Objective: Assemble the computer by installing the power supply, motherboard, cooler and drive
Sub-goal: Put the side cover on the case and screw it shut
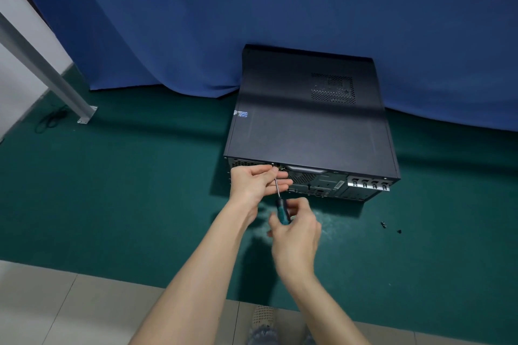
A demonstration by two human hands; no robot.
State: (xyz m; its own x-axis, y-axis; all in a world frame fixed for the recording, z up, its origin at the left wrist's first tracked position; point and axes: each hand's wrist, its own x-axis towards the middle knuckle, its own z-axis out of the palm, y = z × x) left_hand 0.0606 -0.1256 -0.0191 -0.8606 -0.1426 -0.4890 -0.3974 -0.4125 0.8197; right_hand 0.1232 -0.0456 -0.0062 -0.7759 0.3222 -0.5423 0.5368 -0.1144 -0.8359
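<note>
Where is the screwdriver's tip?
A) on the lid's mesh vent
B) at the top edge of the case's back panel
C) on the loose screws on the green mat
B: the right hand holds the screwdriver with its tip at the back panel's top edge, where the left hand pinches it.

Soft overhead light is falling evenly, throwing dark shadows onto the green mat [112,204]; the right hand [297,235] and screwdriver [282,212] are smearing with motion blur, and wide-angle distortion is bowing the sides of the computer case [308,126]
</note>
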